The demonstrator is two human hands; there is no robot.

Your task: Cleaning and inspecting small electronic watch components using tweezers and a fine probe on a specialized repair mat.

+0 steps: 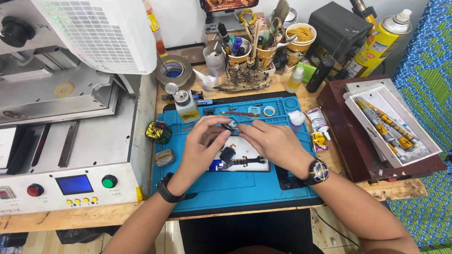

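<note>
Blue silicone covers the middle of the wooden counter (400, 189) as a work mat (235, 186), and both hands meet above its centre. The left hand (203, 143) comes in from the near left edge, wrist bent inward, its thumb and fingers curled and pinching a small dark part (230, 127) from the left. The right hand (273, 141) reaches across from the near right, fingers stretched flat and pointing left, their tips closing on the same part from the other side; whether they truly grip it or only steady it I cannot tell. The part is held just above the mat, between the two sets of fingertips and about equally near to each; it is too small to make out its long axis. Directly below the hands, towards the near edge, a white tray (247, 160) lies on the mat with a black flex strip (247, 161) on it, its length running left to right. A small glass bottle with a metal cap (186, 106) stands at the mat's far left corner, a roll of tape (174, 70) sits behind it, and paper cups full of tools (263, 51) crowd the far edge. A grey machine with coloured buttons (70, 183) fills the left side of the counter.
</note>
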